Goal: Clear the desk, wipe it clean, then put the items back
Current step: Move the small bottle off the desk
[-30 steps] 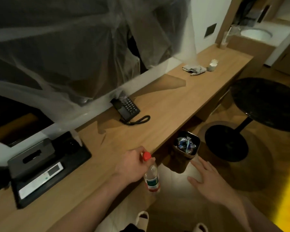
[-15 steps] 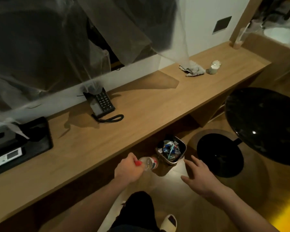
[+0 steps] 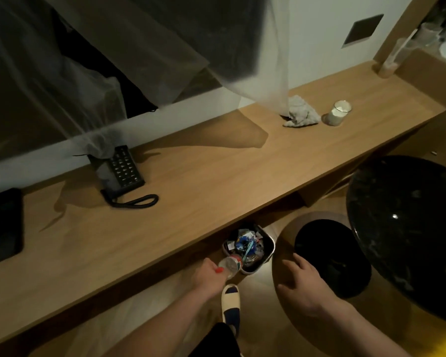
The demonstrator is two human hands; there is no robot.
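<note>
Since half a second ago, your left hand [image 3: 207,275] has carried the water bottle [image 3: 231,265] further from the tabletop [image 3: 216,176] edge and down to the trash bin [image 3: 249,249] — a second ago the bottle hung upright just off that edge, and it now lies tipped nearly flat. Your left grip is closed around the bottle's neck end: the red cap [image 3: 220,270] shows right at your fingers, and the clear body with its label sticks out to the right of the grip, its far end over the bin's near rim. Whether the bottle touches the rim, you cannot tell.

Your right hand [image 3: 303,287] holds nothing — fingers spread and relaxed, low over the floor, just right of the bin and well apart from the bottle.

On the tabletop, the black telephone [image 3: 121,173] sits near the back wall with its coiled cord looping in front. A crumpled grey cloth [image 3: 300,113] lies further right, with a small glass candle [image 3: 337,113] just beside it. A black tray [image 3: 1,225] shows at the left edge. The bin stands on the floor under the tabletop's front edge, full of wrappers. A slippered foot [image 3: 231,302] is below the bottle.
</note>
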